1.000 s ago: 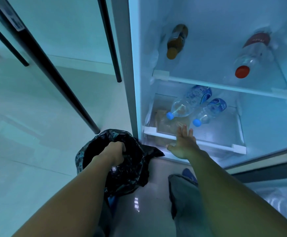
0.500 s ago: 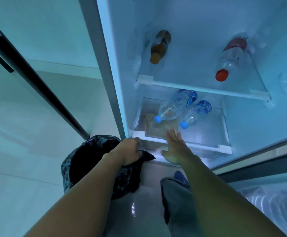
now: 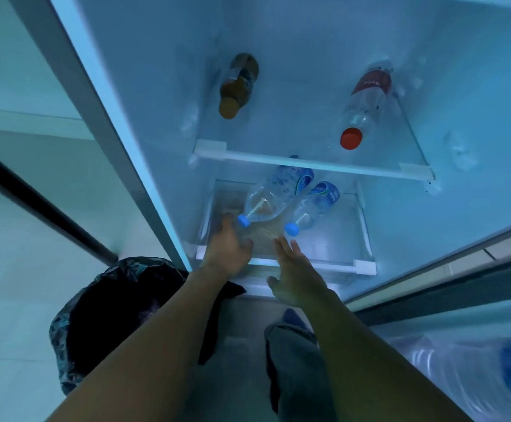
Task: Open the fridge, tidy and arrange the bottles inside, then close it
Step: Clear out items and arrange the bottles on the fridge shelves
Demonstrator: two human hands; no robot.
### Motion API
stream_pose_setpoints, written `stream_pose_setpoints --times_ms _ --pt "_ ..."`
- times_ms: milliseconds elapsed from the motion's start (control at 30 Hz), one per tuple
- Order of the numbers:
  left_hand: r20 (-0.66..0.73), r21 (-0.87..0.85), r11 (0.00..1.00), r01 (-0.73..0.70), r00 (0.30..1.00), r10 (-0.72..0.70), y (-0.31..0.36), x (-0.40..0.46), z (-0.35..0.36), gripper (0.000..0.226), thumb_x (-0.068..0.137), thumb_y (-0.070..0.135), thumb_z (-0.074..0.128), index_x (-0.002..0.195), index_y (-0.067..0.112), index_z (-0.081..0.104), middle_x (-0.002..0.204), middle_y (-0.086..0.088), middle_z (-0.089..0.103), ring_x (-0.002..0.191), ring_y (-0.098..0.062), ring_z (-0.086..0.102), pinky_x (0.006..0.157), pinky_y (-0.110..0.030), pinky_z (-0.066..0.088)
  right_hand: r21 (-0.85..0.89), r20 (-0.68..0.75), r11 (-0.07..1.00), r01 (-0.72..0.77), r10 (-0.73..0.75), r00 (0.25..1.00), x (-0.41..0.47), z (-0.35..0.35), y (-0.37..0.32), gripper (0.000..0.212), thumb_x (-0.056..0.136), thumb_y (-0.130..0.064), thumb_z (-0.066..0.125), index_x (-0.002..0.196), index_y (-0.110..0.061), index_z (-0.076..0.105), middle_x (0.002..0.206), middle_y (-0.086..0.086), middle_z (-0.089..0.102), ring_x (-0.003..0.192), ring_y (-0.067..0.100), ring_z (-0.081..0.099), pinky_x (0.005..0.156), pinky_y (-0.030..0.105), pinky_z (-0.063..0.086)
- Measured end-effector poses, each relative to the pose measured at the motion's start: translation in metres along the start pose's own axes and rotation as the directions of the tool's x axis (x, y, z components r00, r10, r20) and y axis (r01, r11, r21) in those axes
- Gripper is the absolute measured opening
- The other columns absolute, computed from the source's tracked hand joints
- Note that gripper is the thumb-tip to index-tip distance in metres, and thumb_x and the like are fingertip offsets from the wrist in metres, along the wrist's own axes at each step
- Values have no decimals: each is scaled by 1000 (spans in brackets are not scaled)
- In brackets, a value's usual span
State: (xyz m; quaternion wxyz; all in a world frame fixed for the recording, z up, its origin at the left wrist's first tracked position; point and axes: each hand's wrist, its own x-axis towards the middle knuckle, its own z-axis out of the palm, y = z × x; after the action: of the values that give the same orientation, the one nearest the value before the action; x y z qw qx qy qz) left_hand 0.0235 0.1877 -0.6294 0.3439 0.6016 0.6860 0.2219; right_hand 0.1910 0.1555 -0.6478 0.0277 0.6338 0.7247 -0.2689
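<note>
The fridge stands open. On its lower shelf (image 3: pixel 336 264) lie two clear water bottles with blue caps: a larger one (image 3: pixel 271 196) and a smaller one (image 3: pixel 313 207) to its right. My left hand (image 3: pixel 228 248) reaches over the shelf's front edge, fingers apart, just below the larger bottle's cap. My right hand (image 3: pixel 294 269) is open with fingers spread just below the smaller bottle's cap. On the upper shelf (image 3: pixel 309 164) a brown bottle (image 3: pixel 237 86) lies at the left and a clear bottle with a red cap and label (image 3: pixel 364 108) at the right.
A black rubbish bag (image 3: pixel 105 315) sits open on the floor left of the fridge. Dark table legs (image 3: pixel 44 205) cross the floor at left. A pack of water bottles (image 3: pixel 476 373) lies at lower right. My trouser leg (image 3: pixel 294 360) is below my hands.
My left hand let go of the black bag and moved up into the lower shelf. My right hand stayed near the shelf edge. The view shifted closer to the fridge.
</note>
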Motion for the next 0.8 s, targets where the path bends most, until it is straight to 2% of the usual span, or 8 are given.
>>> stream_pose_setpoints --times_ms 133,200,300,367,467,667,733,800 --pt "-14 -160 985 62 998 -65 11 14 18 54 91 26 64 135 9 38 127 -13 56 114 -33 55 79 -22 30 19 24 1000 -6 6 1000 1 1 7 84 95 -32 56 158 -20 2 167 -5 -7 154 29 0 121 46 23" --pt "-31 -163 984 69 997 -75 13 18 23 44 92 26 64 126 7 44 114 -11 59 100 -29 56 73 -20 30 30 29 1000 -6 5 1000 2 -2 9 83 96 -29 55 158 -21 1 167 -6 -8 154 27 -2 122 44 21" --pt "-61 -161 986 35 997 -46 14 16 25 26 93 26 63 103 11 44 92 -5 58 80 -23 54 59 -24 29 19 38 1000 15 -16 999 2 -5 9 81 97 -26 55 159 -19 3 167 -5 -7 154 25 -3 121 41 18" --pt "-80 -140 990 5 997 -16 12 9 27 25 93 27 63 97 15 40 87 -3 58 74 -22 53 54 -26 30 37 51 999 13 -15 999 2 -7 11 81 97 -24 55 159 -19 4 167 -5 -6 154 24 -3 121 41 19" --pt "-118 -169 986 9 993 -30 9 -6 27 23 92 26 62 96 15 42 86 -6 61 75 -27 58 59 -29 34 107 55 994 -12 7 998 -3 -10 11 78 96 -25 54 158 -26 7 167 -9 -2 154 19 0 120 42 24" --pt "-299 -271 961 -51 954 -34 13 -38 -5 22 87 24 64 96 20 44 81 -2 61 68 -17 59 63 -28 37 265 3 957 -114 117 993 -20 -22 -1 71 95 -29 51 156 -26 13 157 5 34 139 27 40 109 40 39" --pt "-323 -246 962 -119 946 35 15 -45 -16 23 86 24 65 96 20 44 79 -3 60 64 -14 59 61 -28 39 295 -24 944 -149 163 986 -24 -29 -6 67 96 -28 51 154 -23 19 136 11 54 121 30 55 99 40 47" --pt "-355 -250 949 -193 930 96 19 -51 -26 25 86 24 68 97 20 45 85 -2 59 69 -17 61 63 -29 45 297 -58 938 -178 204 977 -27 -35 -11 64 95 -30 51 152 -20 23 110 11 61 100 30 63 88 41 53"
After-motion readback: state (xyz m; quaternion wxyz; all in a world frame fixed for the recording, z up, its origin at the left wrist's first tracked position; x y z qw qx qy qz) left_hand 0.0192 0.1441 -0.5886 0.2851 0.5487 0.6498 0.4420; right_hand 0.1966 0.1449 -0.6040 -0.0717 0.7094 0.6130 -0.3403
